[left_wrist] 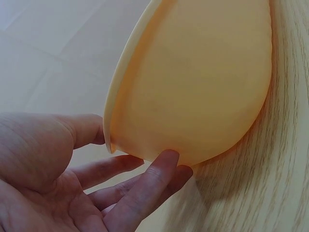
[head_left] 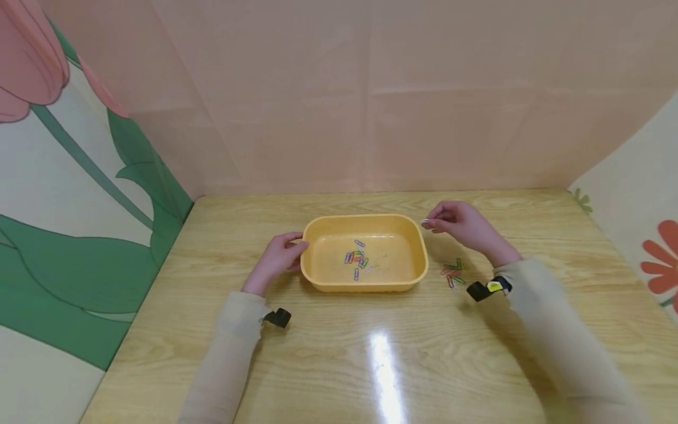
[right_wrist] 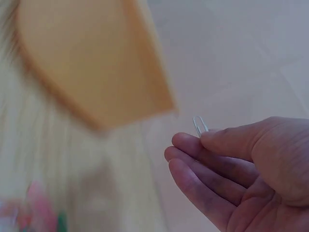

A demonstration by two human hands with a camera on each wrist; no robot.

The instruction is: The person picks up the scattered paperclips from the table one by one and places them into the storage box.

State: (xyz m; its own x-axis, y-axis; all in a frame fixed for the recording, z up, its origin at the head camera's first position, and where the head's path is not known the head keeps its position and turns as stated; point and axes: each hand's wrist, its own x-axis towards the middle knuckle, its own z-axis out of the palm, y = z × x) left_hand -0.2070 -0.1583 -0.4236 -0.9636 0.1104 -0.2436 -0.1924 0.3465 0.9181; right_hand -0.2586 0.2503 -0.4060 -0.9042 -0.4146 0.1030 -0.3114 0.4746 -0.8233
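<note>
A yellow plastic basin (head_left: 365, 288) stands on the table with several coloured paper clips (head_left: 357, 259) scattered over its floor. At its left end, my left hand (head_left: 274, 257) grips the wall, the thumb at the rim and the other fingers against the outside. In the left wrist view, those fingertips (left_wrist: 169, 157) touch the basin's outer side. My right hand (head_left: 462, 225) is raised just beyond the basin's right rim. Between thumb and index finger it pinches a white paper clip (right_wrist: 199, 123), whose looped end sticks out.
Several more coloured paper clips (head_left: 452, 272) lie in a loose pile on the wooden table (head_left: 318, 353), right of the basin and under the right wrist. A pinkish cloth backdrop (head_left: 318, 141) rises behind the table. Flower-printed panels (head_left: 69, 259) stand at both sides.
</note>
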